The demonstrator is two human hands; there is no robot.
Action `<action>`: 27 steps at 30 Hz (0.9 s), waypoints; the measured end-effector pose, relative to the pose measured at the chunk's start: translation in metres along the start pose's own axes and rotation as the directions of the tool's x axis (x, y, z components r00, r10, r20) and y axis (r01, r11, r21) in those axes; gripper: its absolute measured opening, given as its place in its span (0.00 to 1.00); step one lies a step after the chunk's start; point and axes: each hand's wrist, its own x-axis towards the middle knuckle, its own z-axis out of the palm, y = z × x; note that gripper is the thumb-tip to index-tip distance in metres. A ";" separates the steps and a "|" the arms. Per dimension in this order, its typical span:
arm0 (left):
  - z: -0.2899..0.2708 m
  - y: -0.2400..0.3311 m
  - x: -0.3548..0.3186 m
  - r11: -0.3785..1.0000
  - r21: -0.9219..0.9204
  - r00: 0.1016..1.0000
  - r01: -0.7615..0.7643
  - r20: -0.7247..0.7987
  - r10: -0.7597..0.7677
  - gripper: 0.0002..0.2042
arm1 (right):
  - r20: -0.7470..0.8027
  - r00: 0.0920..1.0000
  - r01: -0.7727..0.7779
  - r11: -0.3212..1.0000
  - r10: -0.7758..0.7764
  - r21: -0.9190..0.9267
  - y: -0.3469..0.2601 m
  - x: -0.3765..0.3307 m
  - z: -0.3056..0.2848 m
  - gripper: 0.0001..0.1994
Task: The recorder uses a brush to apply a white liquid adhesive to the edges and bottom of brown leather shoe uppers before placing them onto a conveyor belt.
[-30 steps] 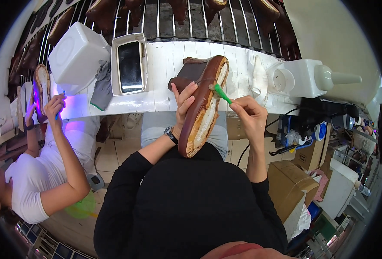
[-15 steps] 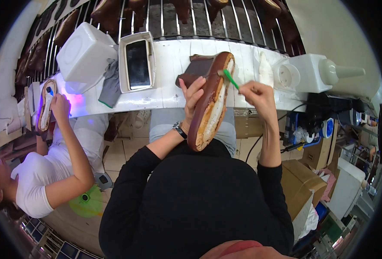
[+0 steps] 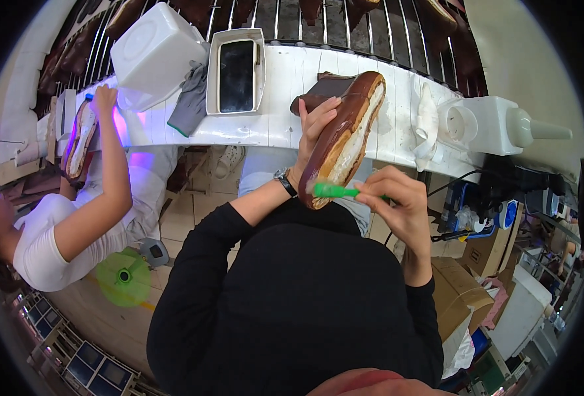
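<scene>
A brown leather boot upper (image 3: pixel 335 125), sole side turned up, is held tilted over my lap by my left hand (image 3: pixel 315 129), whose fingers wrap its side near the shaft. The exposed underside shows a tan rim around a whitish middle. In my right hand (image 3: pixel 397 198) is a green-handled brush (image 3: pixel 331 191), pinched between thumb and fingers. Its head lies at the toe end of the underside, the bristles blurred. The boot's dark shaft rests on the white bench (image 3: pixel 282 79).
On the bench stand a white jug (image 3: pixel 157 49), a tray with a phone-like dark slab (image 3: pixel 237 76), a grey glove (image 3: pixel 190 105) and a white spouted bottle (image 3: pixel 493 125). Behind runs a roller conveyor (image 3: pixel 397 39) bearing boots. A co-worker (image 3: pixel 74 218) brushes another shoe at left.
My right hand has brought the brush from the boot's heel end down to its toe end. The boot has shifted slightly in view. The co-worker's brushing hand has moved up.
</scene>
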 end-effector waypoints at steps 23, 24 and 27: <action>-0.015 0.031 0.036 0.908 -0.287 0.946 0.305 0.198 -0.256 0.38 | -0.263 0.949 -0.085 0.945 0.173 0.315 0.013 -0.011 0.022 0.01; -0.018 0.036 0.039 0.753 -0.413 0.859 0.513 0.250 -0.447 0.38 | -0.249 0.966 0.005 0.966 0.062 0.259 0.009 -0.007 0.022 0.01; -0.026 0.037 0.042 0.638 -0.401 0.754 0.657 0.363 -0.548 0.37 | -0.279 0.960 0.084 0.975 -0.024 0.206 0.006 0.009 0.018 0.01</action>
